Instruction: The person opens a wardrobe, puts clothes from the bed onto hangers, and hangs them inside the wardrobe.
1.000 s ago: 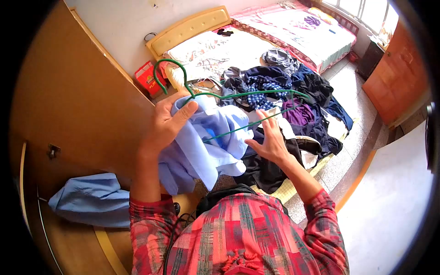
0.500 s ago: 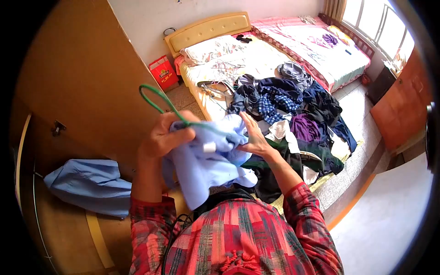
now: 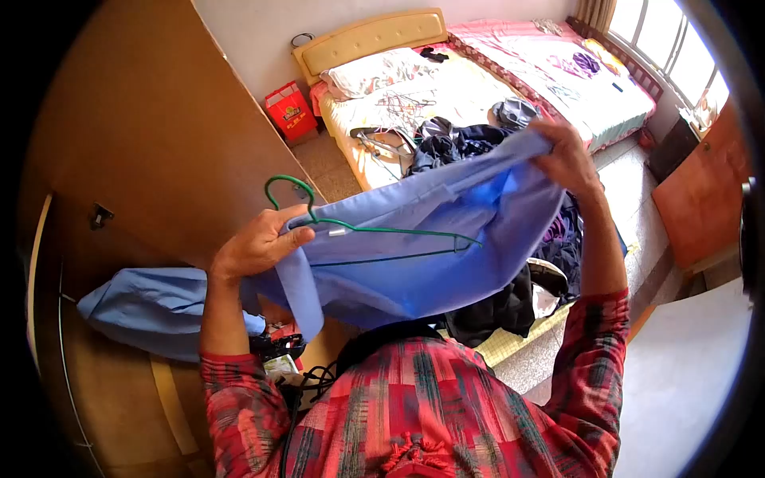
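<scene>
A light blue shirt (image 3: 430, 275) is stretched between my two hands, in front of my chest. My left hand (image 3: 259, 245) is closed on its collar end together with the neck of a green clothes hanger (image 3: 382, 229). The hanger's hook sticks up above that hand, and its right arm lies across the open shirt. Raised at the right, my right hand (image 3: 566, 159) grips the shirt's far edge and pulls it out wide. Some of its fingers are hidden by the cloth.
Another blue garment (image 3: 151, 307) hangs in the open wardrobe (image 3: 119, 398) at my left. Ahead, a heap of dark clothes (image 3: 454, 147) covers part of a bed (image 3: 351, 139), with loose hangers (image 3: 402, 103) beyond it. A red bag (image 3: 291, 111) stands beside the bed.
My right hand has moved right and upward, spreading the bunched shirt out. It now grips the shirt's edge. My left hand has shifted slightly left and down with the hanger.
</scene>
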The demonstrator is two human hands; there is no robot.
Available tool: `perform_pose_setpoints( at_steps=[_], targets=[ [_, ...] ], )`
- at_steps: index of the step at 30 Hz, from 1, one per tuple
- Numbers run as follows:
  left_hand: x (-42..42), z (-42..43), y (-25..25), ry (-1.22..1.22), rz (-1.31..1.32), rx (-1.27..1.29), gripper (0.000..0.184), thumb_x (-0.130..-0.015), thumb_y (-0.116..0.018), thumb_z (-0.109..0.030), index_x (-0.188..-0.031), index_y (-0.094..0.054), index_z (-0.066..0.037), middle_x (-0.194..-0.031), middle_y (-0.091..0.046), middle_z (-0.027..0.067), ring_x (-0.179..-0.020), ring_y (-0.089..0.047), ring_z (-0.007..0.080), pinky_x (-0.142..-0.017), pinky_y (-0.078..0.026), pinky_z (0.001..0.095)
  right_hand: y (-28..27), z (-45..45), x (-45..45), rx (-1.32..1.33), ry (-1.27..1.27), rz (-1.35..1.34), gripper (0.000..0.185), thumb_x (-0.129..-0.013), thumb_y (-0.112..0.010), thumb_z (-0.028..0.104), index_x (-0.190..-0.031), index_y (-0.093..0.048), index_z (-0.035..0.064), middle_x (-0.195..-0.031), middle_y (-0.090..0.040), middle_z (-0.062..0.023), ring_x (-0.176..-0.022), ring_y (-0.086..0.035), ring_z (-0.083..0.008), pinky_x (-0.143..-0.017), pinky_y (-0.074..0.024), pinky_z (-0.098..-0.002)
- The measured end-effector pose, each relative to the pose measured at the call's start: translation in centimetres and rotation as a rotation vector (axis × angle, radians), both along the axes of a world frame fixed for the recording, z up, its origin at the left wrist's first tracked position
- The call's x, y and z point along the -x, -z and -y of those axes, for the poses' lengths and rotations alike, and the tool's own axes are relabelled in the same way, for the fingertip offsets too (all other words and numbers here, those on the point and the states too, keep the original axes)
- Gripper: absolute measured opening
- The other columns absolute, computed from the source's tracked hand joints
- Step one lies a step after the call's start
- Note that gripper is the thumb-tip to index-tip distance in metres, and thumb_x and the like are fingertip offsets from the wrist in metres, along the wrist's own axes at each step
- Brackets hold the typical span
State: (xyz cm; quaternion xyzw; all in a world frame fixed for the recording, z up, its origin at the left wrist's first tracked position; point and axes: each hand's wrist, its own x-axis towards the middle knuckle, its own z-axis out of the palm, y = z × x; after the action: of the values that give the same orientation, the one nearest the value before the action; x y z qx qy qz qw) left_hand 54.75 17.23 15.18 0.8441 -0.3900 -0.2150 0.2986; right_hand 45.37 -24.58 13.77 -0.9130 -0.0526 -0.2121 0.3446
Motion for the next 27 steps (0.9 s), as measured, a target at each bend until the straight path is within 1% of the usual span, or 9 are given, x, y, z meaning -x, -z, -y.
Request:
perform_pose_setpoints(
  at_steps=[3,7,11,12,15,16,21,23,27],
  targets=[
    [0.4,1.0,0.6,0.004,-0.018,0.194,0.040,-0.089,-0.054,-0.037,-0.106,-0.059,-0.001,-0.078,-0.058,0.0066,-0.076,-0.050,0.0129,-0.072,-0.042,0.0292,-1.1,-1.3,0.8,0.154,0.126,0.338,0.020,-0.059,-0.065,0.002,-0.079,-0.062,0.0037,-0.071,-0.060,-0.0109,-0.067,-0.061,-0.0262,-0.063,-0.0461,-0.0335],
    [-0.8,0.4,1.2,-0.011,0.020,0.215,0.041,-0.089,-0.055,-0.037,-0.106,-0.059,-0.001,-0.080,-0.059,0.0084,-0.077,-0.051,0.0132,-0.072,-0.043,0.0291,6.2,-0.7,-1.5,0.480,-0.023,-0.316,0.024,-0.061,-0.077,0.017,-0.075,-0.061,0.0074,-0.076,-0.064,-0.0132,-0.072,-0.060,-0.0345,-0.065,-0.0464,-0.0380],
    [-1.2,1.3,1.7,-0.021,0.031,0.042,0.042,-0.089,-0.056,-0.035,-0.112,-0.058,0.000,-0.089,-0.062,0.0088,-0.082,-0.053,0.0127,-0.076,-0.044,0.0291,-0.1,-0.3,0.8,-0.146,-0.054,-0.063,0.026,-0.057,-0.078,0.005,-0.075,-0.058,0.0027,-0.064,-0.057,-0.0086,-0.061,-0.057,-0.0125,-0.059,-0.0454,-0.0287],
    [-1.4,1.8,1.5,-0.038,0.030,0.110,0.042,-0.089,-0.056,-0.034,-0.114,-0.057,0.000,-0.092,-0.063,0.0096,-0.084,-0.054,0.0130,-0.077,-0.044,0.0296,-0.2,-0.6,1.1,-0.236,-0.108,0.109,0.024,-0.064,-0.076,0.012,-0.076,-0.058,0.0030,-0.066,-0.058,-0.0115,-0.061,-0.059,-0.0198,-0.060,-0.0459,-0.0312],
    [-1.0,3.4,1.3,-0.028,0.077,0.208,0.039,-0.089,-0.056,-0.028,-0.118,-0.056,-0.002,-0.098,-0.064,0.0176,-0.089,-0.060,0.0210,-0.080,-0.045,0.0320,4.7,0.2,-2.7,0.385,0.036,-0.062,0.023,-0.072,-0.071,0.022,-0.077,-0.058,0.0037,-0.066,-0.058,-0.0144,-0.061,-0.058,-0.0290,-0.061,-0.0459,-0.0349],
    [-1.4,3.8,1.7,-0.072,0.176,0.161,0.038,-0.088,-0.057,-0.027,-0.119,-0.055,-0.004,-0.099,-0.063,0.0205,-0.090,-0.061,0.0255,-0.080,-0.045,0.0331,4.4,0.1,-2.6,0.393,0.078,-0.190,0.029,-0.079,-0.064,0.036,-0.080,-0.064,0.0070,-0.072,-0.062,-0.0168,-0.067,-0.061,-0.0345,-0.062,-0.0470,-0.0399],
    [-1.7,5.6,2.7,-0.366,0.484,0.238,0.036,-0.087,-0.057,-0.024,-0.122,-0.055,-0.015,-0.088,-0.060,0.0253,-0.084,-0.059,0.0407,-0.070,-0.047,0.0412,-0.7,-4.2,-1.3,0.136,0.031,-0.076,0.022,-0.085,-0.061,0.021,-0.086,-0.060,-0.0003,-0.060,-0.050,-0.0072,-0.057,-0.048,-0.0155,-0.057,-0.0420,-0.0334],
    [-0.8,6.5,1.9,-0.461,0.505,0.203,0.036,-0.086,-0.057,-0.024,-0.122,-0.055,-0.018,-0.083,-0.060,0.0251,-0.080,-0.057,0.0428,-0.067,-0.047,0.0433,-1.6,-7.6,-0.4,-0.024,0.035,-0.102,0.021,-0.085,-0.060,0.022,-0.090,-0.060,0.0008,-0.063,-0.053,-0.0106,-0.057,-0.051,-0.0189,-0.057,-0.0425,-0.0345],
    [-0.9,7.7,2.2,-0.509,0.567,0.417,0.036,-0.088,-0.058,-0.024,-0.121,-0.056,-0.009,-0.096,-0.063,0.0233,-0.088,-0.063,0.0337,-0.074,-0.048,0.0376,1.6,-17.4,0.8,-0.162,-0.034,-0.062,0.029,-0.085,-0.059,0.028,-0.091,-0.049,0.0017,-0.064,-0.054,-0.0265,-0.066,-0.054,-0.0494,-0.056,-0.0427,-0.0525]
  ],
)
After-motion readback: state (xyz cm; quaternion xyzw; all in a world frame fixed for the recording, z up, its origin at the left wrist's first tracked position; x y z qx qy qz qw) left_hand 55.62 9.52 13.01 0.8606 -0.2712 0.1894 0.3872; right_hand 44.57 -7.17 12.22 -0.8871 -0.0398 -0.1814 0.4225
